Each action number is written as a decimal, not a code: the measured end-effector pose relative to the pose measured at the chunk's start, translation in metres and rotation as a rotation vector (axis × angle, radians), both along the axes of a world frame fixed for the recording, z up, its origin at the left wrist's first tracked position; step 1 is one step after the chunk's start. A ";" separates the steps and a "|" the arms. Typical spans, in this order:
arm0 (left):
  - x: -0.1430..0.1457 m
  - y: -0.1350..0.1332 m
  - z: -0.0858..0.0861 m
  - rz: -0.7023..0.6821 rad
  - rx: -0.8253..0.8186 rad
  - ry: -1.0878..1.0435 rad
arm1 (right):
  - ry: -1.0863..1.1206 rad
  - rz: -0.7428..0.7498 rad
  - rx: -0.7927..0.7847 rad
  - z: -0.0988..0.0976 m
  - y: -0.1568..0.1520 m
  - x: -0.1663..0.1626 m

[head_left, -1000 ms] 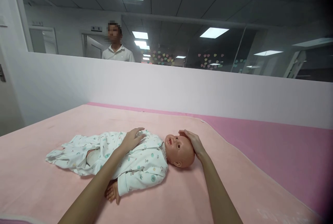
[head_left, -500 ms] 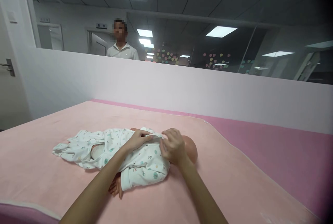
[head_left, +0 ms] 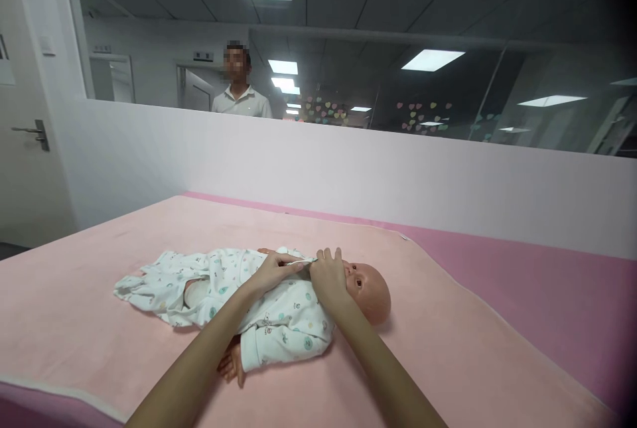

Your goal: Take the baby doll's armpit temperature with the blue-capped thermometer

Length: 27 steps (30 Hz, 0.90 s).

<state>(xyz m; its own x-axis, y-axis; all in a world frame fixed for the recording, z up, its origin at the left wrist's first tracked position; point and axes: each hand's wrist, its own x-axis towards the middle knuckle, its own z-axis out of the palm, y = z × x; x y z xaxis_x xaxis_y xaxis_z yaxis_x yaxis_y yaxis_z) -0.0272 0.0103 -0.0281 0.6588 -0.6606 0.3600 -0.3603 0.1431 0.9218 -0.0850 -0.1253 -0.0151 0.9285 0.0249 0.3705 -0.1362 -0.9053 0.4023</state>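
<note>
A baby doll (head_left: 375, 292) lies on its back on a pink blanket (head_left: 448, 355), its head to the right. It wears a white printed baby outfit (head_left: 293, 315), with a gap near the legs that shows a whitish patch beneath. My left hand (head_left: 273, 273) is closed on the outfit's front edge at the chest, thumb and fingers pinching the cloth. Just beside it, near the doll's chin, my right hand (head_left: 329, 279) has its fingers curled on the same edge by the neck. The fingertips and any fastener there are partly hidden.
A darker pink mat (head_left: 547, 288) shows beyond the blanket on the right. Behind runs a low white wall (head_left: 298, 162) with a window above it. A person in a white shirt (head_left: 242, 104) stands behind the glass. A door (head_left: 24, 149) is at the left.
My right hand has turned and shifted slightly, uncovering the doll's eyes. My left hand keeps its hold on the cloth. The whole view has shifted a little.
</note>
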 end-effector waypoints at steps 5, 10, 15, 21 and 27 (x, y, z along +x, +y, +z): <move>-0.003 0.000 0.004 0.027 -0.012 0.005 | -0.010 0.055 -0.014 0.001 0.000 -0.002; -0.004 0.001 0.004 0.100 -0.062 0.075 | -0.209 0.084 0.214 0.015 -0.008 -0.046; -0.001 0.018 0.015 -0.113 0.053 0.157 | -0.316 0.210 0.867 0.047 -0.017 -0.090; 0.001 0.047 0.031 -0.407 -0.237 0.251 | -0.161 0.433 1.329 0.054 -0.012 -0.098; 0.009 0.047 0.019 -0.608 -0.530 0.229 | -0.206 0.545 1.629 0.048 0.011 -0.096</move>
